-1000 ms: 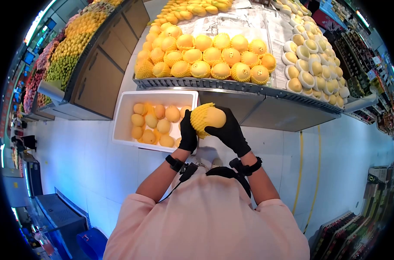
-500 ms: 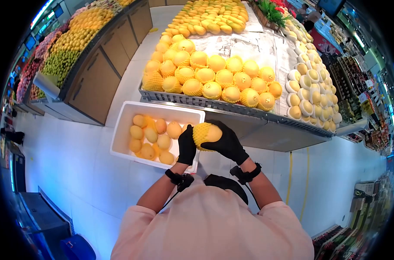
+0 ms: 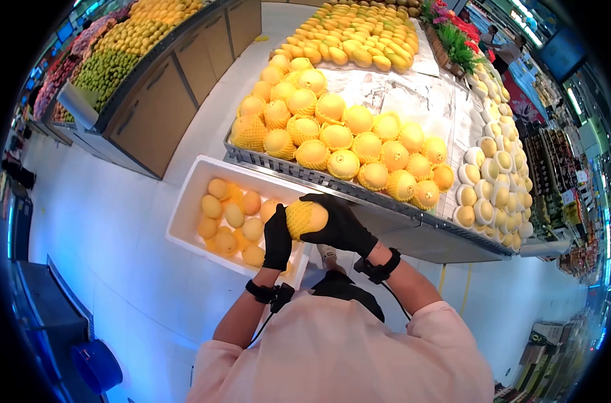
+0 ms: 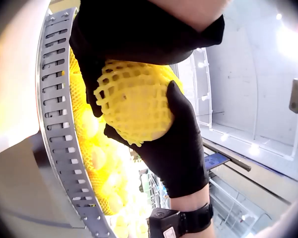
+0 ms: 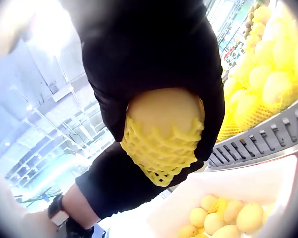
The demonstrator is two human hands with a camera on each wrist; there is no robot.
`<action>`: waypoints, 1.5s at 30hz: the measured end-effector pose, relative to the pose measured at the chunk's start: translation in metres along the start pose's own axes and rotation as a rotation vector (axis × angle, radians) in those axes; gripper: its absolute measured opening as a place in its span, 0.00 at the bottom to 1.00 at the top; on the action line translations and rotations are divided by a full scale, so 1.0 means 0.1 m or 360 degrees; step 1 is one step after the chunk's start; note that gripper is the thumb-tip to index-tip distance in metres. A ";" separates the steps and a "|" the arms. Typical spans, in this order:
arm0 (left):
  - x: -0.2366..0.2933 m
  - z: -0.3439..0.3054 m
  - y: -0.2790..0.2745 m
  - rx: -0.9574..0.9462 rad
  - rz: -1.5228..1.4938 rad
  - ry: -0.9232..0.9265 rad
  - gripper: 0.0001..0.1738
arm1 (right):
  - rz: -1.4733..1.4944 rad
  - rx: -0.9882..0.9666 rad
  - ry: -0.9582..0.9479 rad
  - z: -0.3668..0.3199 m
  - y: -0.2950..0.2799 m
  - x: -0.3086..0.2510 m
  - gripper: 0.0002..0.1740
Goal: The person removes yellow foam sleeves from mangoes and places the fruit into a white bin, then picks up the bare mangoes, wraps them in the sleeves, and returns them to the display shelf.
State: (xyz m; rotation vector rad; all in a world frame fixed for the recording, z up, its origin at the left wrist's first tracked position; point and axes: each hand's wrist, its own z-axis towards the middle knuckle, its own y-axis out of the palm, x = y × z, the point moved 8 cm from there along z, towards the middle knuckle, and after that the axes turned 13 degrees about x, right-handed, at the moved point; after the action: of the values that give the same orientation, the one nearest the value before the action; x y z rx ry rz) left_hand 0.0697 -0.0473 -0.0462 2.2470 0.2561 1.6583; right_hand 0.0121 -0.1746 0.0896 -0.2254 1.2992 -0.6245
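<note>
Both hands, in black gloves, hold one round yellow-orange fruit in a yellow foam net. My left hand grips the netted end, fingers and thumb curled along its sides. From the other side my right hand wraps round the fruit, the palm over its bare end. In the right wrist view the bare skin shows above the net's jagged edge. The fruit is held up beside the right end of a white foam box, where several loose fruits lie without full nets.
Ahead stands a display counter with a slotted grey rail; netted yellow fruits are stacked behind it, with smaller yellow fruits farther back. Pale fruits in white sleeves line its right side. Another fruit counter stands left.
The view has tilted up and turned, so more of the counter shows. Both hands keep hold of the netted fruit, which is a little farther left, nearer the foam box.
</note>
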 end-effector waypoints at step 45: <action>0.22 0.26 0.55 0.0711 -0.0119 -0.0210 0.29 | -0.1253 -0.0081 0.0004 5.03 -0.83 2.85 0.30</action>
State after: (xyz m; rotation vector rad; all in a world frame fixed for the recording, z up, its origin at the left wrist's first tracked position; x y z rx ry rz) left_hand 0.0983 -0.0945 -0.0131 2.6121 0.7300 1.5213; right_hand 0.4993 -0.4909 0.0328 -0.7982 1.2094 -1.2520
